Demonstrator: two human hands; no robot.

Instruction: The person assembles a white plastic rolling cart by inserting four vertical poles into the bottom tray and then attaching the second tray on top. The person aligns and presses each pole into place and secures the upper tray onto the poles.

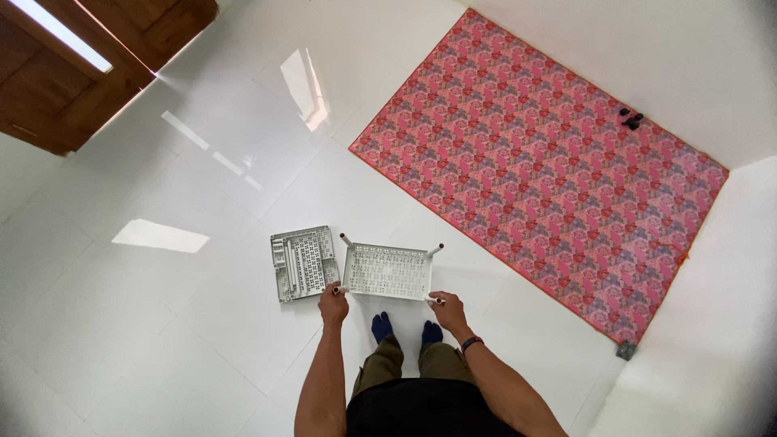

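A white perforated plastic shelf tray [387, 272] lies upside down on the white tiled floor, with short poles sticking out at its corners. My left hand [333, 307] grips the near left corner pole. My right hand [447, 308] grips the near right corner pole. A second white perforated shelf panel [303, 262] lies flat on the floor just left of the tray, touching or almost touching it. My feet in dark blue socks [382, 326] stand right behind the tray.
A large pink and red patterned mat [550, 162] covers the floor to the right. Two small dark objects [630, 119] lie near its far edge. A small grey piece [625, 350] sits at its near corner. A wooden door [73, 73] stands at the upper left.
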